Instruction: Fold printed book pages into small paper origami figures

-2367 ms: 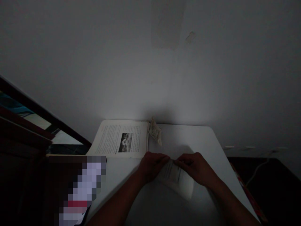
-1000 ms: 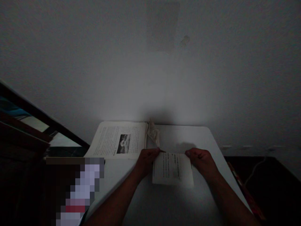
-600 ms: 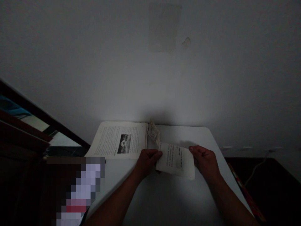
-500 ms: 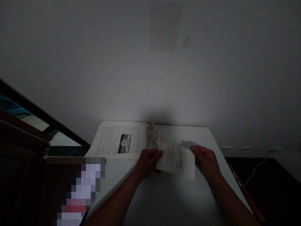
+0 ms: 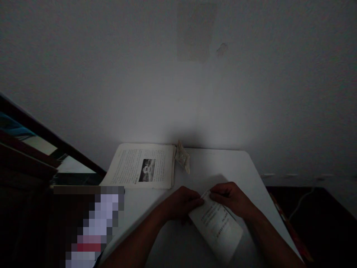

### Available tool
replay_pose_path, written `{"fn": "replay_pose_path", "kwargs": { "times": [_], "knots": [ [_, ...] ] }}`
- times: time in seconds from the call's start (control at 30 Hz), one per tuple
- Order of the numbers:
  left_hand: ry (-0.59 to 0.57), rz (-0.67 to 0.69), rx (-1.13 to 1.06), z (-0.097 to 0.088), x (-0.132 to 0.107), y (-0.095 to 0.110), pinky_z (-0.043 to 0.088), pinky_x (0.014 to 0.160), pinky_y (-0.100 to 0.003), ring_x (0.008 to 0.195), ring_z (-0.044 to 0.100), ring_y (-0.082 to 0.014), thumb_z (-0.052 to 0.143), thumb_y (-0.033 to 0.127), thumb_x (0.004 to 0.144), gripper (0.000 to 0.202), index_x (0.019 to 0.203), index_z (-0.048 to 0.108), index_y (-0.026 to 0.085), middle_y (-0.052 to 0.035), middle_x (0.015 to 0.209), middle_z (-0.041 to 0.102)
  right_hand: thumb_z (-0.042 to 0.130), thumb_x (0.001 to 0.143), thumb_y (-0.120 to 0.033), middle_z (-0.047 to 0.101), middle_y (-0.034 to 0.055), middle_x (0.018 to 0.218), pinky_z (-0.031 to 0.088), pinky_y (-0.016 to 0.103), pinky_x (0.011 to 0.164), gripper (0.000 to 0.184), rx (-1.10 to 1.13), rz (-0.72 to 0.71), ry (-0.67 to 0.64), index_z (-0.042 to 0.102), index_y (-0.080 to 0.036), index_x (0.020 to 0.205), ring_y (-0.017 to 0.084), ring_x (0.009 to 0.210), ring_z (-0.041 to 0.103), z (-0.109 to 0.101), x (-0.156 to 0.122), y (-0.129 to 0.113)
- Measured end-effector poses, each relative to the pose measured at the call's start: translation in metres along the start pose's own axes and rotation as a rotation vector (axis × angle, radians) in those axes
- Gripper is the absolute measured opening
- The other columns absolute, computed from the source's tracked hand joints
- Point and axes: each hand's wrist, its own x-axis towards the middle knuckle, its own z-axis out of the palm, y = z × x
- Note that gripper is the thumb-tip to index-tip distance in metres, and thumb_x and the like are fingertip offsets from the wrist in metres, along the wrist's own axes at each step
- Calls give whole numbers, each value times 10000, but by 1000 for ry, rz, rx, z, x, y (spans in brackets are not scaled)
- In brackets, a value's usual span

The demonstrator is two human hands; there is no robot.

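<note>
A printed sheet of paper (image 5: 220, 230) hangs tilted between my two hands, over the near part of the white table (image 5: 223, 160). My left hand (image 5: 186, 203) pinches its upper left edge. The thumb and fingers of my right hand (image 5: 230, 195) are closed on the upper right edge, close to the left fingertips. Beyond them stands a small folded piece of printed paper (image 5: 182, 158). It is beside a stack of printed pages (image 5: 145, 167), whose top page carries a dark picture.
The table's far edge meets a grey wall (image 5: 139, 93). A dark slanted rail (image 5: 55, 136) runs along the left. A blurred-out patch (image 5: 97, 223) covers something at the table's left side. A pale cable (image 5: 301, 203) hangs at the right.
The sheet has turned and come nearer to me, its lower end now pointing down and right. My right hand has moved left along it, close to my left hand.
</note>
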Motion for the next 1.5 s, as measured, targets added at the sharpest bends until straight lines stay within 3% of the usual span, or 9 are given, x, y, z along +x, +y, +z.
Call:
{"fn": "replay_pose_path", "kwargs": {
  "times": [0.27,0.47,0.57,0.63,0.93,1.3,1.5],
  "knots": [
    [122,46,103,-4,3,-1,349,342,-164,352,448,-75,418,472,864,407,700,578,135,42,478,483,609,788,-327,695,25,682,464,239,580,183,-249,-170,167,709,-177,760,157,638,620,5,1,0],
    [299,272,365,-3,3,3,420,611,-200,675,588,-130,460,337,873,297,853,683,143,-9,722,650,577,814,-308,710,14,717,482,228,608,175,-319,-232,203,711,-199,787,156,666,645,6,1,-5],
    [374,295,397,2,4,2,424,680,-212,755,616,-142,437,311,889,284,963,671,169,-26,856,689,568,817,-317,714,15,725,489,237,614,181,-344,-227,185,707,-203,790,162,669,652,9,1,-5],
    [409,291,444,5,5,0,418,670,-213,733,623,-142,428,317,896,288,938,674,172,-30,836,694,565,817,-333,708,16,699,488,243,589,191,-362,-210,171,700,-201,785,163,641,648,11,1,-5],
    [334,360,648,5,5,-1,333,546,-189,523,508,-93,383,293,917,350,704,629,165,15,580,579,597,789,-324,702,24,726,495,248,624,149,-341,-212,217,682,-204,775,167,677,647,15,5,-6],
    [357,348,602,4,4,-1,335,540,-186,520,491,-92,391,320,911,349,754,664,169,17,587,586,567,805,-323,656,4,678,467,237,598,152,-340,-219,227,645,-206,746,147,639,610,17,5,-7],
    [375,336,587,2,3,0,356,562,-194,516,511,-95,396,328,906,352,751,672,173,12,593,604,583,800,-363,656,0,653,452,237,554,183,-382,-188,240,664,-212,865,145,597,600,17,3,-5]
  ]
}}
